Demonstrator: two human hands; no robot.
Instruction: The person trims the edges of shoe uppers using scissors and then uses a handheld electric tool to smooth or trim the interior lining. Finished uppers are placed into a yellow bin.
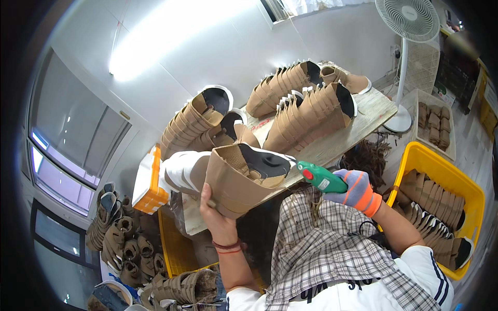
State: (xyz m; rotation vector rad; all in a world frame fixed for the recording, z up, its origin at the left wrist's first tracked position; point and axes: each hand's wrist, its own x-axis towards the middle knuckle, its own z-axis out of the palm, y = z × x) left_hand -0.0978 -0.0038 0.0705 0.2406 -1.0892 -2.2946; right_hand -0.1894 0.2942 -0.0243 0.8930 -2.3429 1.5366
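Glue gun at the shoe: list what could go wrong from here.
1. The left hand is bare and grips the tan shoe close under the green glue gun; hot glue could drip onto the fingers.
2. The gloved right hand works above the checked cloth on the lap; drips may land there.
3. The shoe rows crowd the wooden board; a nudge might topple them.

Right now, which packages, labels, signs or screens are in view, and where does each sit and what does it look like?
Orange and white box: rectangular, tilted, left of the shoe that the left hand grips.
Yellow crate: rectangular plastic bin at right, beyond the gloved right hand with its green tool, packed with tan shoes.
Pale tray: flat, by the fan base, holding tan pieces.
No screens or signs clearly visible.
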